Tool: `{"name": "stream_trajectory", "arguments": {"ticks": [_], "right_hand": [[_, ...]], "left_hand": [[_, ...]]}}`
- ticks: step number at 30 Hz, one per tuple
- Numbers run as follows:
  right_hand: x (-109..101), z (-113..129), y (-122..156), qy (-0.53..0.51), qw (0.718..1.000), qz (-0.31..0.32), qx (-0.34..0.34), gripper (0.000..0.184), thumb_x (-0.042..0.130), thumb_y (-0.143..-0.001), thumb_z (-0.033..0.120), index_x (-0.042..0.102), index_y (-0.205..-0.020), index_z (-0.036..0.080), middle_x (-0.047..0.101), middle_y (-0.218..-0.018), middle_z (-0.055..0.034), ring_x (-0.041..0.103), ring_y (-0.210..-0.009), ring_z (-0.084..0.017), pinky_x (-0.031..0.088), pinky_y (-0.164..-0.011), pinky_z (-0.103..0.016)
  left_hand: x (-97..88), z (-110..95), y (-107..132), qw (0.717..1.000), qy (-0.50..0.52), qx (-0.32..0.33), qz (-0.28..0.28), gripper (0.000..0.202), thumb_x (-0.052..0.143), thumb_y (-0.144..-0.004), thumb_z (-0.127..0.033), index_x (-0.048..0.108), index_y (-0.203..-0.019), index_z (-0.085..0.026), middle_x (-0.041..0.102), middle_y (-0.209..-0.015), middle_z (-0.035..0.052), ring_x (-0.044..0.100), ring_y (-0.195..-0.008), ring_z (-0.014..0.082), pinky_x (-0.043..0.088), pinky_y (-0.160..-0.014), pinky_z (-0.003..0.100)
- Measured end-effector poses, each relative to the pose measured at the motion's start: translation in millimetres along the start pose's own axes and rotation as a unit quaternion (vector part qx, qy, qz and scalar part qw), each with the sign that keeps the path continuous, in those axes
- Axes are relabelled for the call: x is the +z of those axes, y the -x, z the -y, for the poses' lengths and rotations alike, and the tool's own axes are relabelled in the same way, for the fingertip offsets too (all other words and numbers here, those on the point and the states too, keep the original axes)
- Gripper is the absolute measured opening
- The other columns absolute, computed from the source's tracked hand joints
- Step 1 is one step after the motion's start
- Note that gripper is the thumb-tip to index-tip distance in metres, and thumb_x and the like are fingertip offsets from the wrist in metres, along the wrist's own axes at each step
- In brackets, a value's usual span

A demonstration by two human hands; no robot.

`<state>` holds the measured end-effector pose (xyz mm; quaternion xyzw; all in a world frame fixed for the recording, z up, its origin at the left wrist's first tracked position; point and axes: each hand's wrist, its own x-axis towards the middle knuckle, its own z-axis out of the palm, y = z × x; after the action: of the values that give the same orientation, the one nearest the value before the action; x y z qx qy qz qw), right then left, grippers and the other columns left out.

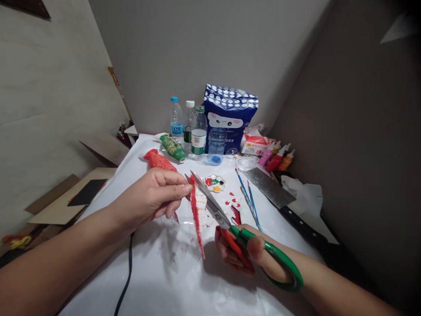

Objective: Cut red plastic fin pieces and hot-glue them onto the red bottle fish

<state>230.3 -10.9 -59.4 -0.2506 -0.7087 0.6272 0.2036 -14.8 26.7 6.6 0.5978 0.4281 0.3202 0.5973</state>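
Observation:
My left hand (158, 193) pinches the upper end of a narrow red-painted strip (197, 224), which hangs down with a pale, orange-marked part along its right side. My right hand (226, 254) grips scissors (217, 213) by their green handle, thumb through the loop. The scissor blades are parted and their tips reach the strip's top, close to my left fingertips. I cannot tell whether they are cutting into it. Behind my left hand lie a red fish-shaped bundle (159, 161) and a green one (173, 148).
A paint palette (211, 188), paintbrushes (245, 192) and a cleaver (269, 186) lie on the white-covered table (158, 272). Several plastic bottles (199, 138), a cut bottle (216, 147) and a blue bag (226, 115) stand behind. Paint tubes (273, 162) are at right; a black cable (126, 281) runs in front.

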Motion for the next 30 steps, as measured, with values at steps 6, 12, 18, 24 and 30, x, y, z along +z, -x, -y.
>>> {"name": "stream_trajectory", "arguments": {"ticks": [6, 12, 18, 24, 30], "right_hand": [[13.8, -10.2, -2.6, -0.107, 0.994, 0.018, -0.019, 0.089, 0.013, -0.069, 0.091, 0.054, -0.086, 0.014, 0.040, -0.054, 0.0036, 0.039, -0.046, -0.011, 0.032, -0.044, -0.023], [28.0, -25.7, -2.1, -0.191, 0.981, 0.003, -0.036, 0.100, 0.005, -0.065, 0.092, 0.058, -0.088, 0.011, 0.046, -0.064, 0.0000, 0.043, -0.046, -0.010, 0.037, -0.044, -0.024], [44.3, -25.6, -7.1, -0.322, 0.947, -0.004, -0.011, 0.103, -0.001, -0.051, 0.097, 0.054, -0.078, 0.014, 0.047, -0.060, 0.0003, 0.037, -0.036, -0.007, 0.029, -0.036, -0.022], [48.0, -9.6, -5.6, -0.291, 0.956, -0.031, 0.006, 0.089, 0.008, -0.060, 0.096, 0.048, -0.066, 0.017, 0.041, -0.049, 0.0030, 0.035, -0.036, -0.008, 0.026, -0.035, -0.021], [31.4, -3.5, 2.1, -0.166, 0.986, -0.014, 0.002, 0.092, 0.011, -0.066, 0.093, 0.056, -0.076, 0.013, 0.047, -0.054, -0.0002, 0.040, -0.041, -0.010, 0.031, -0.039, -0.022]], "left_hand": [[5.9, 4.9, -1.1, 0.998, 0.041, 0.038, -0.023, 0.034, 0.062, -0.084, -0.030, 0.054, -0.055, -0.014, 0.055, -0.041, -0.0045, 0.035, -0.032, -0.0009, 0.022, -0.034, 0.010], [19.3, 7.4, -0.1, 0.993, 0.080, 0.051, -0.071, 0.034, 0.060, -0.084, -0.026, 0.052, -0.053, -0.014, 0.054, -0.039, -0.0044, 0.036, -0.031, 0.0002, 0.021, -0.034, 0.012], [28.0, 16.9, -1.3, 0.990, 0.066, 0.076, -0.102, 0.033, 0.058, -0.087, -0.026, 0.054, -0.057, -0.014, 0.057, -0.044, -0.0036, 0.038, -0.035, 0.0012, 0.024, -0.037, 0.014], [30.9, 24.9, 0.1, 0.987, -0.001, 0.109, -0.115, 0.036, 0.054, -0.090, -0.031, 0.053, -0.058, -0.015, 0.057, -0.047, -0.0031, 0.040, -0.039, 0.0039, 0.029, -0.040, 0.017], [19.9, 18.9, 3.0, 0.994, 0.017, 0.096, -0.057, 0.034, 0.058, -0.087, -0.031, 0.054, -0.058, -0.015, 0.057, -0.048, -0.0033, 0.043, -0.042, 0.0038, 0.031, -0.043, 0.016]]}}
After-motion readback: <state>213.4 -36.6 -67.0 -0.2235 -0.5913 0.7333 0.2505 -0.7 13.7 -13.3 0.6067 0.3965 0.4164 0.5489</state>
